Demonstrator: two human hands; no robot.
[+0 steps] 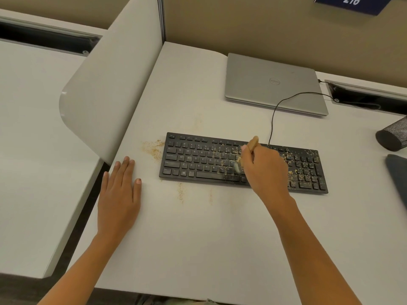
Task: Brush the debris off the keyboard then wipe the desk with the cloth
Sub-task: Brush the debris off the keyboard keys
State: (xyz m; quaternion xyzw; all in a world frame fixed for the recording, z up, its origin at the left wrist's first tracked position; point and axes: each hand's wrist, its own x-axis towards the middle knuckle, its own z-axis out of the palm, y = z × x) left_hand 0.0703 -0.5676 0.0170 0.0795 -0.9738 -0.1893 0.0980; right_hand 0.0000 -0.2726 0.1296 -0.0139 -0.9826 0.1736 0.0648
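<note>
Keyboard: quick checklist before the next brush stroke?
1. Brush gripped: ok. The right hand holds the brush by its wooden handle, bristles on the middle keys.
2. Keyboard clean: not ok. Debris lies on the middle keys and the number pad.
3. Other hand clear: ok. The left hand lies flat on the desk, apart from the keyboard.
4. Laptop shielded: ok. Lid closed, behind the keyboard.
5. Desk clean: not ok. Crumbs left of and in front of the keyboard.
6. Cloth ready: cannot tell. The dark grey thing at the right edge is cut off.
</note>
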